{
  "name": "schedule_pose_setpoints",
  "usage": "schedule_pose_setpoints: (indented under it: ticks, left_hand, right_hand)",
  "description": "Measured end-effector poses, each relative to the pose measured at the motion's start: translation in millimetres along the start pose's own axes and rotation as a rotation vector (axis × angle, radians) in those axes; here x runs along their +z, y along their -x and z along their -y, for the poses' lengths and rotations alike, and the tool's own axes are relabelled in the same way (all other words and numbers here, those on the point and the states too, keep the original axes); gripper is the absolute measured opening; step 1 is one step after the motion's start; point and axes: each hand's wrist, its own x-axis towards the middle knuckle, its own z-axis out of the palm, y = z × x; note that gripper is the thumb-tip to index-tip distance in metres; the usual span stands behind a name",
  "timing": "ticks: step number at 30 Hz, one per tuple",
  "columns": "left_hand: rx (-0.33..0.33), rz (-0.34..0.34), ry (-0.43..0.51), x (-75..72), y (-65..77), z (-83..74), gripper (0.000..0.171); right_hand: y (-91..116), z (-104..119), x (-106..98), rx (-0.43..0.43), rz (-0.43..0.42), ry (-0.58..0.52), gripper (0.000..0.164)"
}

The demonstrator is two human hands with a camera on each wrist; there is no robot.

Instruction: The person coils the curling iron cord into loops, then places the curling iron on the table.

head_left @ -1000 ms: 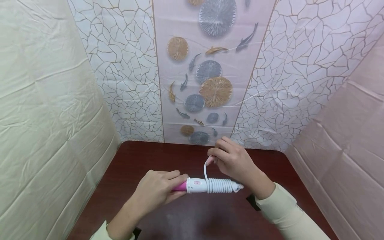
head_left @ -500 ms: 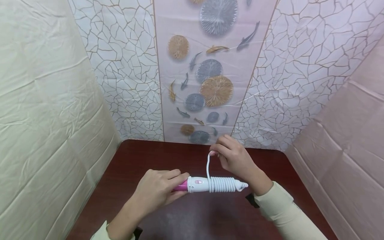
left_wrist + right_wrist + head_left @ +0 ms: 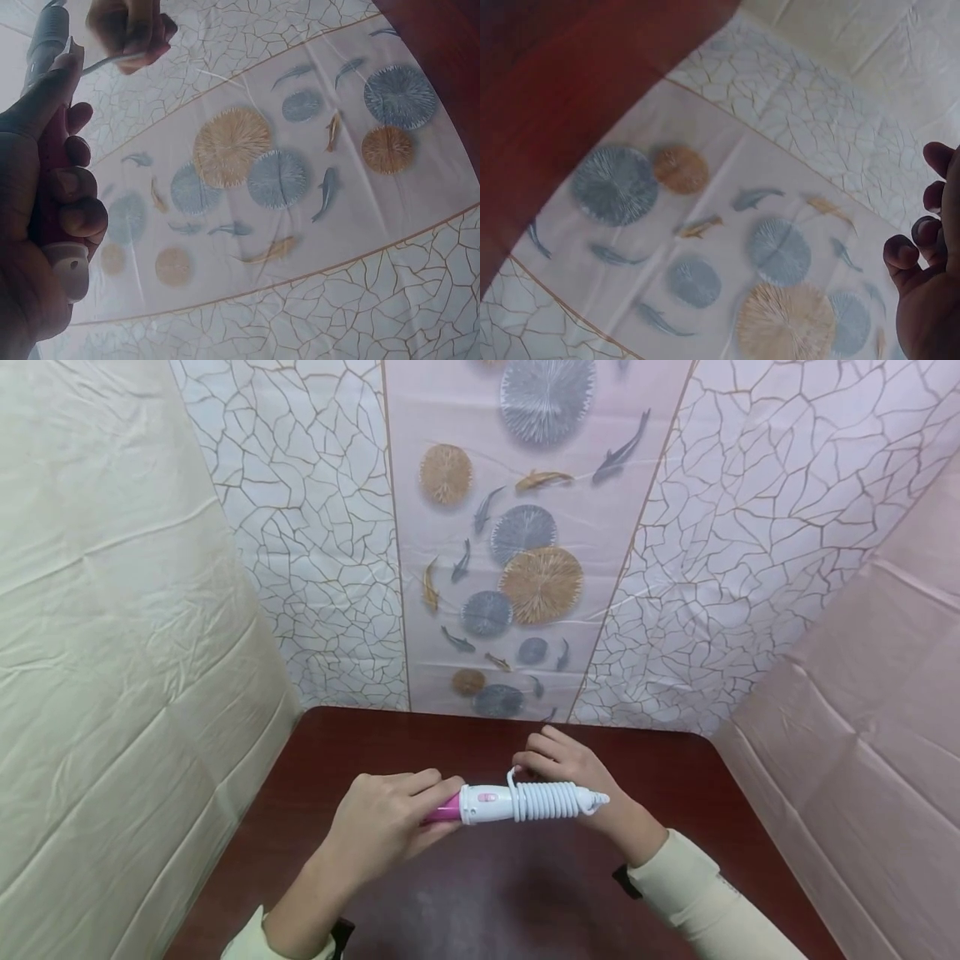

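In the head view, my left hand (image 3: 393, 818) grips a hair curling iron (image 3: 480, 804) by its pink part, above the table. Its white handle points right and bears a small pink switch. A white cord (image 3: 547, 801) is coiled in several tight turns around that handle. Behind the coil, my right hand (image 3: 573, 768) holds the cord's free stretch. The left wrist view shows this cord (image 3: 112, 61) running taut to the fingers of the right hand (image 3: 131, 30). At the right edge of the right wrist view the fingers (image 3: 904, 255) look curled; the cord is out of sight there.
A dark red-brown table (image 3: 442, 893) lies below the hands. Patterned cloth (image 3: 495, 568) with fish and round shapes hangs behind it. Pale quilted cloth walls stand at the left (image 3: 135, 693) and right (image 3: 840, 718).
The right hand rose slightly with the cord, then came down behind the handle, shortening the visible free stretch. The curling iron has shifted a little up and left, still in the left hand.
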Motion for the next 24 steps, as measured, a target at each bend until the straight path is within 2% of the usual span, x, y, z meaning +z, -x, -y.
schedule_pose_setpoints:
  ticks: [2, 5, 8, 10, 11, 13, 15, 19, 24]
  left_hand:
    - [-0.004, -0.015, 0.001, -0.5, -0.7, 1.6, 0.046]
    - [-0.014, -0.033, 0.008, 0.1, -0.5, 4.2, 0.046]
    - [-0.045, -0.029, 0.014, 1.7, 0.9, 5.8, 0.046]
    - [-0.076, -0.016, 0.010, 3.3, 2.1, 6.6, 0.045]
    - [-0.091, -0.009, 0.007, 4.0, 2.5, 6.9, 0.045]
    - [-0.120, 0.003, 0.000, 5.5, 3.4, 7.6, 0.046]
    - [-0.140, 0.008, 0.000, 6.8, 3.7, 8.3, 0.046]
    - [-0.169, 0.017, 0.008, 9.0, 3.4, 9.7, 0.047]
    - [-0.193, 0.050, 0.009, 10.5, 3.2, 10.8, 0.046]
  right_hand:
    - [4.0, 4.6, 2.7, 0.039, 0.020, -0.001, 0.005]
    - [9.8, 12.6, 8.6, 0.100, 0.014, -0.022, 0.028]
    - [16.8, 21.1, 17.1, 0.121, -0.027, -0.023, 0.026]
    - [21.7, 26.4, 23.7, 0.083, -0.082, -0.002, 0.018]
    - [23.7, 28.9, 26.7, 0.049, -0.116, 0.015, 0.018]
    - [26.6, 32.9, 31.7, -0.021, -0.194, 0.032, 0.029]
    - [27.1, 36.1, 34.1, -0.090, -0.259, 0.056, 0.031]
    - [21.7, 41.8, 31.4, -0.181, -0.317, 0.093, 0.025]
    - [9.8, 49.8, 17.5, -0.276, -0.369, 0.151, 0.023]
